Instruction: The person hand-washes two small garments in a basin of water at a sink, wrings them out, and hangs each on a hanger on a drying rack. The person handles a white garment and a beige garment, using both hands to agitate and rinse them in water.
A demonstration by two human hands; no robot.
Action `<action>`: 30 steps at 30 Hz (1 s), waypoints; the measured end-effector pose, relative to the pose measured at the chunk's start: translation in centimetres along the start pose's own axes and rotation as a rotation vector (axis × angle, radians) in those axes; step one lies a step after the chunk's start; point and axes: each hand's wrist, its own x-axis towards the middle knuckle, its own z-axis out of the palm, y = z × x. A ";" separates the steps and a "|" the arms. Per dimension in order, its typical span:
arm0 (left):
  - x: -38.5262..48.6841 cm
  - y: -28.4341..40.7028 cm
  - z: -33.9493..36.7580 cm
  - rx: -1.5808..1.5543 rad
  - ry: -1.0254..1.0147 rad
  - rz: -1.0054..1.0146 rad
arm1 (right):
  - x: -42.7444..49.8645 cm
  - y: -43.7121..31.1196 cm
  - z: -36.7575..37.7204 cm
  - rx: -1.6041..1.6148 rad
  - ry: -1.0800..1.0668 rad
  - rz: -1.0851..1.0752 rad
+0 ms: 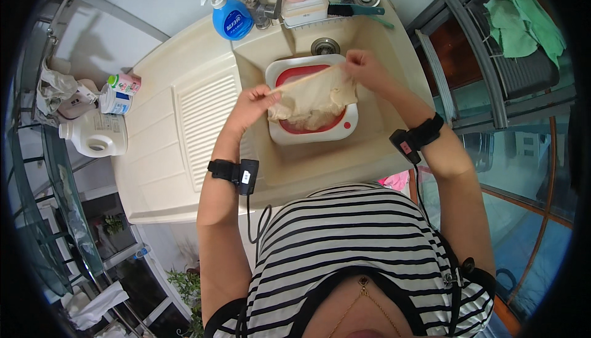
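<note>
A wet beige cloth garment [318, 91] is stretched between my two hands, its upper edge pulled nearly straight. My left hand [255, 105] pinches one end of that edge, and my right hand [362, 68] grips the other end, a little higher in view. The lower part of the cloth hangs in bunched folds into a white basin with a red inside [314, 138]. Some water shows in the basin under the folds. The basin stands in the bowl of a cream laundry sink [383, 125], just in front of the metal drain [325, 46].
Left of the bowl lies a ribbed washboard [208, 116]. A blue pump bottle [232, 19] stands beside the faucet [263, 12]. Behind the bowl, a rack holds a soap box [304, 10] and a scrubbing brush [355, 10]. A white detergent jug [99, 132] stands at the left edge.
</note>
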 end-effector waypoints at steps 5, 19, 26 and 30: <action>-1.8 8.7 -0.7 -0.272 0.010 0.348 | -1.4 -8.0 -1.8 0.279 -0.029 -0.218; 1.0 9.8 1.4 -0.023 0.012 0.512 | 0.1 -5.2 1.2 -0.797 0.125 -0.453; 7.4 -9.4 8.6 0.823 -0.113 0.332 | 1.9 9.9 9.5 -0.808 0.018 -0.330; 8.3 -14.3 11.6 1.022 -0.215 0.160 | 2.6 13.3 12.0 -0.985 -0.325 0.047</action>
